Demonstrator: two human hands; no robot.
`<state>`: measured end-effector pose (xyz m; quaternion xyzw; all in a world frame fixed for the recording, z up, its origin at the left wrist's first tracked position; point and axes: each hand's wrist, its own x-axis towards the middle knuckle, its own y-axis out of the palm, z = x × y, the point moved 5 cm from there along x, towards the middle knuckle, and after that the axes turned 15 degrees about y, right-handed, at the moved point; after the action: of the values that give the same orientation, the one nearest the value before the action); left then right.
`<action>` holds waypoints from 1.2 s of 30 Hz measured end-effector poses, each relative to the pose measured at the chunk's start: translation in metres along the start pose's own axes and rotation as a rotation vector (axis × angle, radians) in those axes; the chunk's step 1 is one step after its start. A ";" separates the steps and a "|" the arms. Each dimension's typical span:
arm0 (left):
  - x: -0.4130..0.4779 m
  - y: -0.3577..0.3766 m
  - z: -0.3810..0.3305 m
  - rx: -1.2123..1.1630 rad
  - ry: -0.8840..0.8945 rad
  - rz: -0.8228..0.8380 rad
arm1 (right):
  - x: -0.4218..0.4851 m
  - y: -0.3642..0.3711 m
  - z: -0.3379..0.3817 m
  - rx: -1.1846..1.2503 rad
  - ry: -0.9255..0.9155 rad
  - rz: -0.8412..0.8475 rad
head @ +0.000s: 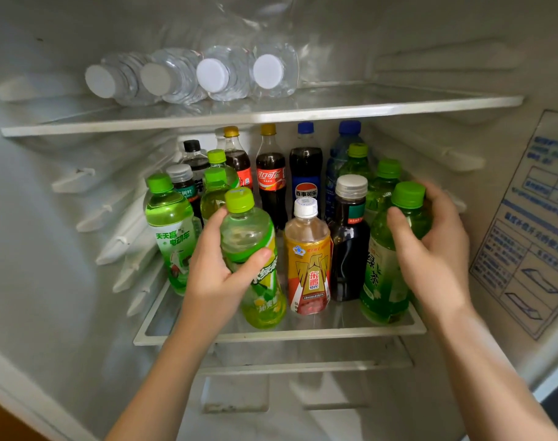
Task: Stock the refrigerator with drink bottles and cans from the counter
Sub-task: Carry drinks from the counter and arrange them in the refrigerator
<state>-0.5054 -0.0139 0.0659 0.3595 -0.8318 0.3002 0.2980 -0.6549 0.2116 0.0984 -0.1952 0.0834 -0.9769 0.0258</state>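
Both my hands reach into the open refrigerator at its middle glass shelf (281, 337). My left hand (220, 275) grips a pale green bottle with a yellow-green label (255, 268), standing at the shelf's front. My right hand (430, 253) curls round the shoulder of a green tea bottle (386, 275) at the front right. Between them stand a golden energy-drink bottle (308, 259) and a dark bottle with a silver cap (349, 237). Cola bottles (271, 176) and a blue-labelled cola (305, 176) stand behind.
Several clear water bottles (214, 74) lie on their sides on the upper glass shelf (271, 117). More green bottles (169, 224) crowd the shelf's left and right. A printed sticker (532, 224) covers the right wall. Shelf rails line the left wall; a lower shelf sits underneath.
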 end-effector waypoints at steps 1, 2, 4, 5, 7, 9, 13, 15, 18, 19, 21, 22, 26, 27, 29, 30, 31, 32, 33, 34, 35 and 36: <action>-0.001 -0.005 0.002 0.024 -0.005 -0.017 | -0.003 -0.001 0.002 -0.022 -0.021 -0.003; -0.001 -0.012 0.005 0.061 0.001 -0.028 | -0.006 -0.001 0.004 -0.056 -0.047 -0.008; 0.001 -0.027 0.009 0.156 0.032 -0.038 | -0.011 0.000 0.010 -0.124 -0.104 -0.023; 0.004 -0.035 0.013 0.189 0.046 -0.046 | -0.013 0.001 0.013 -0.140 -0.128 -0.025; 0.007 -0.053 0.023 0.208 0.046 -0.079 | -0.017 0.001 0.017 -0.129 -0.144 -0.023; 0.008 -0.068 0.034 0.177 0.021 -0.116 | -0.019 -0.004 0.024 -0.099 -0.149 -0.040; 0.010 -0.076 0.039 0.208 -0.003 -0.093 | -0.016 -0.018 0.054 -0.029 -0.206 -0.101; 0.011 -0.073 0.039 0.205 0.000 -0.096 | -0.012 -0.022 0.075 0.034 -0.217 -0.082; 0.010 -0.071 0.037 0.199 -0.004 -0.131 | -0.016 -0.021 0.104 0.095 -0.181 0.020; 0.009 -0.070 0.037 0.188 -0.004 -0.139 | -0.022 -0.018 0.112 0.101 -0.188 0.061; 0.008 -0.069 0.037 0.176 0.012 -0.143 | -0.039 -0.006 0.126 0.103 -0.222 0.151; 0.008 -0.069 0.038 0.177 0.023 -0.141 | -0.046 0.001 0.130 0.114 -0.230 0.198; 0.007 -0.069 0.037 0.192 0.089 -0.125 | -0.058 0.035 0.126 0.234 -0.152 0.324; 0.007 -0.069 0.036 0.209 0.108 -0.122 | -0.057 0.045 0.124 0.247 -0.128 0.339; 0.008 -0.069 0.035 0.237 0.124 -0.119 | -0.057 0.065 0.121 0.222 -0.111 0.382; 0.008 -0.070 0.036 0.239 0.118 -0.123 | -0.057 0.076 0.120 0.183 -0.120 0.408; 0.008 -0.070 0.037 0.239 0.108 -0.128 | -0.057 0.087 0.118 0.137 -0.133 0.432; 0.007 -0.071 0.038 0.239 0.102 -0.133 | -0.055 0.097 0.115 0.096 -0.143 0.450; 0.007 -0.071 0.038 0.241 0.103 -0.138 | -0.052 0.106 0.113 0.064 -0.149 0.463; 0.007 -0.071 0.038 0.240 0.107 -0.146 | -0.048 0.113 0.111 0.037 -0.150 0.471; 0.007 -0.071 0.038 0.237 0.112 -0.154 | -0.043 0.120 0.109 0.013 -0.148 0.476; 0.007 -0.071 0.038 0.236 0.116 -0.159 | -0.037 0.125 0.108 -0.014 -0.143 0.478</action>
<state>-0.4647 -0.0837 0.0669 0.4387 -0.7410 0.3917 0.3241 -0.5771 0.0746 0.1611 -0.2388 0.1322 -0.9260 0.2607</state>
